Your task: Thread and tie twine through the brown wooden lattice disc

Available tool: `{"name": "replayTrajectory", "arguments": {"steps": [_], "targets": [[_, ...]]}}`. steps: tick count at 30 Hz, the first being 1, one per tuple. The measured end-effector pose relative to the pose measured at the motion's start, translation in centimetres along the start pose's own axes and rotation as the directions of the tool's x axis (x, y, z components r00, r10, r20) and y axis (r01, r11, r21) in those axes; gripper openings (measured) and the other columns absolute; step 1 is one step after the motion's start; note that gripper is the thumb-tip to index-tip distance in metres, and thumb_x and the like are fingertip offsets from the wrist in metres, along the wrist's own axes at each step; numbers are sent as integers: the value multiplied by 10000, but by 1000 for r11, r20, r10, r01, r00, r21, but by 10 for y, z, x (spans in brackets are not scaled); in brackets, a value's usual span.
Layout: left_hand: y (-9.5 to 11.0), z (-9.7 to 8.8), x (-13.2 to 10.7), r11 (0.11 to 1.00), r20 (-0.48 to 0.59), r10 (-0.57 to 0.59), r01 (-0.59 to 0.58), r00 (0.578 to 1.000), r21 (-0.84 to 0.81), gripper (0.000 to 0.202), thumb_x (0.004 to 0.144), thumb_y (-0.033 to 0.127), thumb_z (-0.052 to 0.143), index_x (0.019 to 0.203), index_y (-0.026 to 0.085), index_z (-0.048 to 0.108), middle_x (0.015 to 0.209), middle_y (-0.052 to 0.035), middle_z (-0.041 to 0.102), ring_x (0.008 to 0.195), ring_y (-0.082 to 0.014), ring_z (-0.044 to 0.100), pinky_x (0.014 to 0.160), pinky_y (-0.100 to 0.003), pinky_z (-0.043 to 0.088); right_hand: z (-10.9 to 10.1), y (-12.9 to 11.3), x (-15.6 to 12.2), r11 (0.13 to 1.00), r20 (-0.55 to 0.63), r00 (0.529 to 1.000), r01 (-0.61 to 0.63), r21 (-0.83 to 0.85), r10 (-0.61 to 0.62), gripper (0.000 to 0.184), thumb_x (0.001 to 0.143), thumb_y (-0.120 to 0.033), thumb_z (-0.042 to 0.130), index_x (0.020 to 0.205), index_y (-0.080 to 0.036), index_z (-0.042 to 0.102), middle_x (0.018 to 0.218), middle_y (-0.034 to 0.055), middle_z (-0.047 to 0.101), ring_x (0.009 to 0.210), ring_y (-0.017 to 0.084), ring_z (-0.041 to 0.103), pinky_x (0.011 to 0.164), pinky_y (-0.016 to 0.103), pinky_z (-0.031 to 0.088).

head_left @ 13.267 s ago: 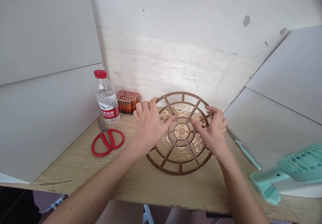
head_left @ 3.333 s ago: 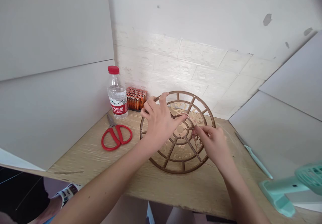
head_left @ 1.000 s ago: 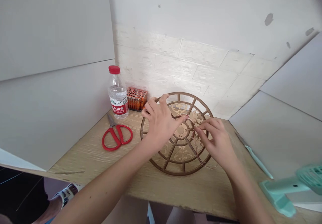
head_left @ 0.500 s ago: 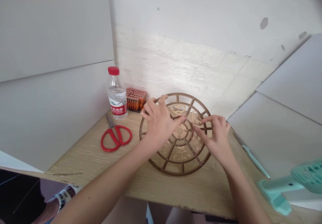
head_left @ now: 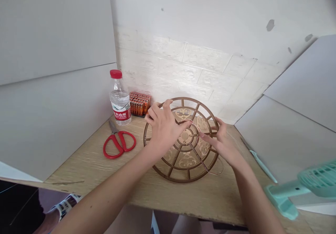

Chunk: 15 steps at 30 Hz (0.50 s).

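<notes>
Two bare hands are on a round brown lattice frame (head_left: 183, 172) that lies flat on the wooden table (head_left: 105, 178), just right of the frame's centre and close to the white brick-patterned wall (head_left: 199, 62); the left hand (head_left: 162, 129) rests palm down on the frame's left half with its fingers spread toward the rim and its thumb stretched to the hub, where a small loop of thin wire (head_left: 210, 172) rises; I cannot tell whether the thumb pins that loop; the right hand (head_left: 223, 144) comes in from the lower right, its fingers loosely parted, one lifted and the forefinger reaching to the hub, and from where I stand I cannot tell whether it pinches the wire or only touches it; the wire runs down across the spokes and curls out past the frame's lower right rim onto the table; red-handled scissors (head_left: 119, 146) lie shut to the left of the frame, apart from it; behind them, in the corner, a water bottle (head_left: 120, 99) with a red cap stands upright, just beside a pack of orange batteries (head_left: 140, 104) against the wall; at the right edge a slim teal-handled tool (head_left: 258, 160) lies along the foot of a grey board (head_left: 288, 136), and a teal fan (head_left: 301, 188) juts in at the lower right.
</notes>
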<state>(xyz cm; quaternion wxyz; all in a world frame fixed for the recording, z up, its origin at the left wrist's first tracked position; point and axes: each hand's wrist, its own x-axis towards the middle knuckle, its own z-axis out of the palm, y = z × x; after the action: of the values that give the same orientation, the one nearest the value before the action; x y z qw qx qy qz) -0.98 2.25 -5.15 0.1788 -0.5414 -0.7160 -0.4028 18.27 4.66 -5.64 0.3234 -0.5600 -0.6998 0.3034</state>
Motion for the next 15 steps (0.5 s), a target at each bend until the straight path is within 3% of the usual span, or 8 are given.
{"name": "replayTrajectory", "arguments": {"steps": [2, 4, 8, 15], "targets": [[0, 0, 0, 1000, 1, -4, 4, 1000, -5, 903, 612, 671, 672, 1293, 160, 371, 1205, -190, 399, 1125, -365, 379, 893, -492, 323, 0, 0, 0, 998, 34, 999, -29, 47, 28, 987, 706, -616, 621, 1455, -248, 94, 1285, 137, 495, 1099, 336, 568, 858, 469, 510], [0, 0, 0, 1000, 8, -12, 12, 1000, -3, 898, 614, 662, 677, 1295, 164, 371, 1202, -186, 395, 1129, -365, 375, 895, -489, 320, 1, 0, -1, 998, 28, 1000, -15, 62, 14, 988, 701, -602, 635, 1457, -251, 105, 1242, 131, 525, 1018, 332, 604, 812, 470, 526], [1, -1, 0, 1000, 26, -19, 19, 999, -1, 893, 618, 644, 685, 1301, 166, 366, 1197, -181, 389, 1126, -365, 375, 890, -476, 318, 2, -2, -2, 997, -34, 997, 64, 33, -63, 931, 697, -570, 653, 1429, -235, 186, 1296, 133, 493, 1162, 350, 518, 908, 491, 482], [1, -1, 0, 1000, 20, -16, 16, 1000, -7, 902, 608, 657, 685, 1295, 170, 362, 1202, -177, 384, 1132, -368, 368, 893, -482, 313, 3, -6, -3, 999, -32, 998, 49, 0, -49, 925, 688, -585, 651, 1405, -240, 180, 1409, 140, 364, 1314, 352, 362, 1027, 519, 391]]}}
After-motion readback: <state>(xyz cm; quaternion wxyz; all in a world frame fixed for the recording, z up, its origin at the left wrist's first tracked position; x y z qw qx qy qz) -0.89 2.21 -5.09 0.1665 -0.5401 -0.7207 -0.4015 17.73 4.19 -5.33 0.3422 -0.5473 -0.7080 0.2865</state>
